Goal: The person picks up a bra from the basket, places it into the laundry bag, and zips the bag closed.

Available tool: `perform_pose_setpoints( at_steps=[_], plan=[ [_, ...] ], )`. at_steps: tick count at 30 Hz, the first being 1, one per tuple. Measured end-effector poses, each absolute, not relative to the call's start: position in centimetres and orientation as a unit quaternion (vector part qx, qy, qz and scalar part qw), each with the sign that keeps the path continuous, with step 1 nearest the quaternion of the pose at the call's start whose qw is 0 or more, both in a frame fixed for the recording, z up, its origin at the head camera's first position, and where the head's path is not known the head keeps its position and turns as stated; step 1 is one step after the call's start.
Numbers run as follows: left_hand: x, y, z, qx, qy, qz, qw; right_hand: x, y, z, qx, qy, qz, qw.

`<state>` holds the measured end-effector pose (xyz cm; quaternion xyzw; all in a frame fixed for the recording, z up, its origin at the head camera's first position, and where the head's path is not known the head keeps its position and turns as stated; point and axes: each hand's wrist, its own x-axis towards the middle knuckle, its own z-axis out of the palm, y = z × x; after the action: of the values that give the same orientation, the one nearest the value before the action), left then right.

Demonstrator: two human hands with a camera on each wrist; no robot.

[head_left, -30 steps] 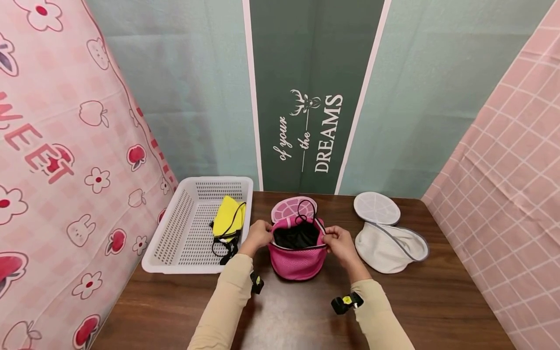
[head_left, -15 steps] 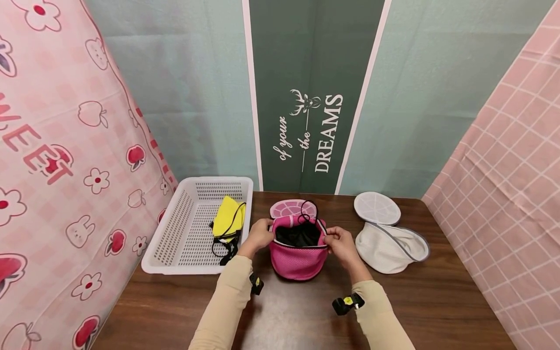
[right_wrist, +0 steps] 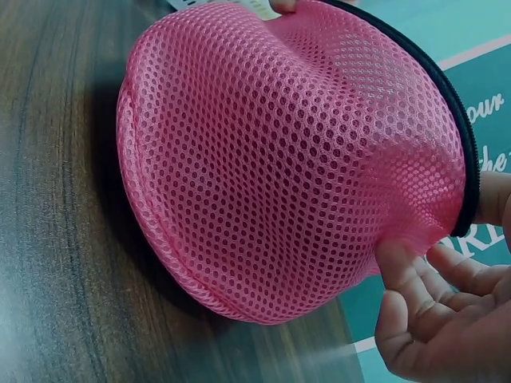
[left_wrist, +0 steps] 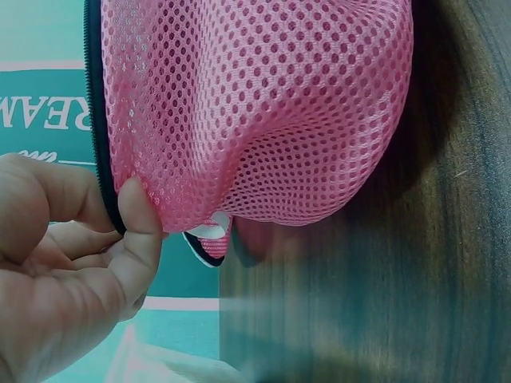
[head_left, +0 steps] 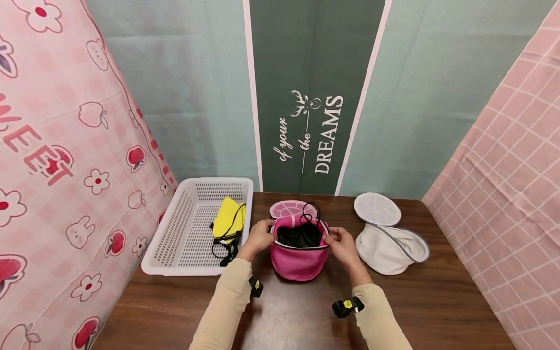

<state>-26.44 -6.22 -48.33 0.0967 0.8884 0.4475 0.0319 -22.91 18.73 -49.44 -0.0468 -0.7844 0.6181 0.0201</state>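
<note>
Okay, pink mesh bag held wide open at the rim

So the bag sits in the middle of the brown wooden surface, and I've got it by both sides of its mouth. My left grip is pinching the black zipper edge on one side. My right grip has the opposite side of the rim, pinching the mesh right by the zipper. The mouth gapes upward and I can see crumpled black fabric inside, though I can't tell what it is. A thin black cord loops up at the back, and a pink oval flap is just behind the bag.

Off to my left there's a white plastic basket with a yellow pouch and some black straps in it. On my right, a white bag with grey trim lies with its mouth open, a white oval flap just behind.
</note>
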Motion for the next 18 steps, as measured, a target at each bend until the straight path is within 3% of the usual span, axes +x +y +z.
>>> perform_pose_setpoints(
  at_steps=[18],
  plan=[
    [-26.7,-6.0,-47.9,0.13,0.886,0.444,0.019,-26.6,18.5,-48.2,-0.013,-0.865,0.498,0.06]
  ],
)
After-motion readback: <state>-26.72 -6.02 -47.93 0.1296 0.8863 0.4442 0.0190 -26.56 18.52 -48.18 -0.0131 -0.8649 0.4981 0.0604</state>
